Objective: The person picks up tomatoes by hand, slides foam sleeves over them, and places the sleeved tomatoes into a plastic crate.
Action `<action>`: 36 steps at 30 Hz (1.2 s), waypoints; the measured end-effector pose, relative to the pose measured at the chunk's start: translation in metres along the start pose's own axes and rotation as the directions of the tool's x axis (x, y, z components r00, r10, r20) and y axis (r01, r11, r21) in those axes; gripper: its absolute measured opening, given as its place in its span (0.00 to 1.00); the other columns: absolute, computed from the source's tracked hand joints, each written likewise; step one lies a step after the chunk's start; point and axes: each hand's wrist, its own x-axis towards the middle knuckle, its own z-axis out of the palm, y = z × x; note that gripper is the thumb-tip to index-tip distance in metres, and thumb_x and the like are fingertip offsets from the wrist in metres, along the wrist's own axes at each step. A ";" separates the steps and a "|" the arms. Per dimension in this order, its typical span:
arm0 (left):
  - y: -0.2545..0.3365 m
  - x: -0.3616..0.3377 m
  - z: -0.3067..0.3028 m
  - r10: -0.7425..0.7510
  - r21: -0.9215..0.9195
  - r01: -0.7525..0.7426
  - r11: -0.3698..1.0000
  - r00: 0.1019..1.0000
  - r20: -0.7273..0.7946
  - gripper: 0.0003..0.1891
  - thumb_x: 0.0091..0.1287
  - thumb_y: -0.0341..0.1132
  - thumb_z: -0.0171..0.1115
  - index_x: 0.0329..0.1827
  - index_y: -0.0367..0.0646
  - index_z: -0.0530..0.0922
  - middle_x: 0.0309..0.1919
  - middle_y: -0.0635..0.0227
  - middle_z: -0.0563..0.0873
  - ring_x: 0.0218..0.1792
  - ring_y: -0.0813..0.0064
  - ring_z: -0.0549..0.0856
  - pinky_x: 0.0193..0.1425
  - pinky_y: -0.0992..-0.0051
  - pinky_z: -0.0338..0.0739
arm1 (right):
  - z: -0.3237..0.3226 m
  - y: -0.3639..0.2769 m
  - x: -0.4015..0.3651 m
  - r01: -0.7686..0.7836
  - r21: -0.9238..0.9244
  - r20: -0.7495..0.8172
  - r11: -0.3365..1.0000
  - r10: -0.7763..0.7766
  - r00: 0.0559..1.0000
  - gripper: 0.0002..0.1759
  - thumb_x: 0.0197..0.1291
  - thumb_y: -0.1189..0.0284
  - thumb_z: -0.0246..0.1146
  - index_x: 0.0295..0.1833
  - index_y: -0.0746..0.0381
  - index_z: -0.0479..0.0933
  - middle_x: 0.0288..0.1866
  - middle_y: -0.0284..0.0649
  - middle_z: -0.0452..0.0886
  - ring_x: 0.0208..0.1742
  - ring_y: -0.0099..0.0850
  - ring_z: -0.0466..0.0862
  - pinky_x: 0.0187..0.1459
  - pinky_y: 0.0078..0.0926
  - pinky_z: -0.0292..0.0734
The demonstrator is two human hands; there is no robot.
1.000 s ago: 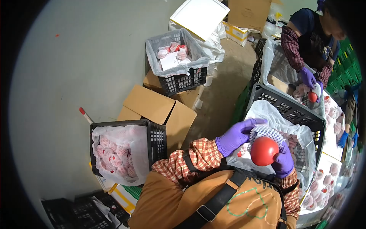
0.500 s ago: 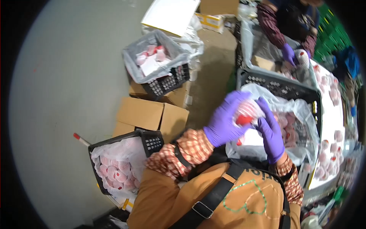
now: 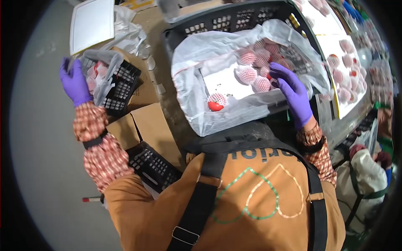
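A film-lined black lattice plastic crate (image 3: 226, 21) at 1 o'clock holds foam-netted round red fruits (image 3: 247, 74); the purple-gloved right hand (image 3: 293, 94) rests on them, grip apart. At 10 o'clock the left hand (image 3: 75, 83), grip apart, touches a smaller black crate (image 3: 121, 85).

Before us stands the big crate (image 3: 234, 21), holding a cluster of wrapped fruits (image 3: 255, 69) at its far right and 1 lone fruit (image 3: 217, 100) nearer us. Our right hand (image 3: 293, 94) lies in it, just beside the cluster. Our left hand (image 3: 74, 81) is at the small crate (image 3: 119, 85) to the left, with a cardboard box (image 3: 146, 125) between that crate and us.
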 end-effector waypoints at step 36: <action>0.263 -0.221 0.159 0.052 -0.181 0.246 0.952 0.454 0.889 0.53 0.49 0.39 0.78 0.73 0.34 0.52 0.63 0.47 0.71 0.62 0.61 0.76 0.62 0.68 0.74 | -0.018 0.007 0.017 0.128 0.273 0.103 0.954 -0.161 0.982 0.43 0.55 0.66 0.71 0.72 0.64 0.58 0.64 0.43 0.69 0.63 0.30 0.72 0.59 0.27 0.73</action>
